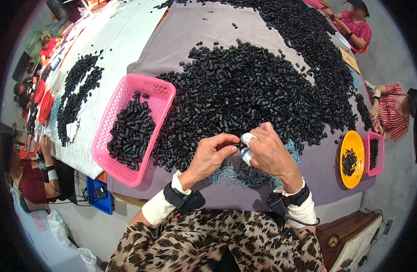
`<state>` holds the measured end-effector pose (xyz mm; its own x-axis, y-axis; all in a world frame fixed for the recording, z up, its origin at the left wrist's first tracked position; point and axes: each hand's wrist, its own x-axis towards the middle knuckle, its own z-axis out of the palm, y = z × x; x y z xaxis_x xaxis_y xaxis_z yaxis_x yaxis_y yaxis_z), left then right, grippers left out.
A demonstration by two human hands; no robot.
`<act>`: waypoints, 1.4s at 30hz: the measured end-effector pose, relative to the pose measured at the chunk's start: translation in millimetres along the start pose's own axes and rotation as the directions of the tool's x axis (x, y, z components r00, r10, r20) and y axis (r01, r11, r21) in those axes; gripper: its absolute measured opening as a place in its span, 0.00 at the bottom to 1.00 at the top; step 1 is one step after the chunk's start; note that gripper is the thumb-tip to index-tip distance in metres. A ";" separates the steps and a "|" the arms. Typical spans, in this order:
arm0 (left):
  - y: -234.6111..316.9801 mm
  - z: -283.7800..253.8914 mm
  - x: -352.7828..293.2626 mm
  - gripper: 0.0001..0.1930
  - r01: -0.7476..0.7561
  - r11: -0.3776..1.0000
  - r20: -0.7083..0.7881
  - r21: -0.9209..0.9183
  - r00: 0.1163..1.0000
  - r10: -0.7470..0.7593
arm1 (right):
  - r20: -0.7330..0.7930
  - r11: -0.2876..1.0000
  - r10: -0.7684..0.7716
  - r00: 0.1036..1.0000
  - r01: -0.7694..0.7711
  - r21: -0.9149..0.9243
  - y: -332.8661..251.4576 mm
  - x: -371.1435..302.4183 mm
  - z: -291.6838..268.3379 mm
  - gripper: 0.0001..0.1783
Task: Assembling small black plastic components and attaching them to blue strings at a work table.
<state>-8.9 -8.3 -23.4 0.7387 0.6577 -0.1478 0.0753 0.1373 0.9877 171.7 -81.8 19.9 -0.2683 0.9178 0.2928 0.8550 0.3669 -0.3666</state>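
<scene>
My left hand (204, 158) is closed in a pinch, with a small dark piece at the tips of thumb and forefinger. Close against it, my right hand (273, 152) has its fingers curled in, and white wrapping covers some fingertips. Whatever it grips is hidden by the fingers. Both hands are over the near edge of a large heap of small black tube-shaped pieces (226, 90). Below them lies a spread of thin, pale bluish, spring-like pieces (244, 177). To the left, a pink perforated basket (165, 119) contains many of the black pieces.
A yellow plate (350, 181) with small black bits and a smaller pink basket (380, 154) are at the right edge. Co-workers sit along both sides. More black pieces (79, 75) lie on the white cloth. A blue bin (109, 201) is below left.
</scene>
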 end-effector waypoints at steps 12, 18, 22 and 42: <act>14.5 -7.1 10.2 0.11 -0.096 0.995 -0.050 -0.009 0.994 0.096 | -0.051 0.846 0.238 0.970 -0.181 0.501 13.7 20.4 -4.3 0.08; 12.7 -6.3 9.3 0.11 -0.104 0.993 -0.076 0.052 0.991 0.108 | -0.106 0.924 0.173 0.979 -0.124 0.362 19.4 17.3 4.5 0.09; 22.4 -1.4 9.0 0.11 -0.091 0.979 -0.084 0.185 0.991 0.108 | -0.052 0.894 0.222 0.974 -0.182 0.410 18.8 17.7 -3.6 0.09; 18.4 -9.3 3.9 0.11 0.003 0.826 -0.045 -0.563 0.998 -0.034 | 0.021 0.961 0.195 0.981 -0.187 -0.206 33.6 -28.2 63.8 0.04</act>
<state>-10.8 3.7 -6.3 0.7051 0.6849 -0.1836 -0.3126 0.5326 0.7866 179.6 -85.7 -56.9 -0.1053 0.9747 0.1973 0.9628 0.1496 -0.2252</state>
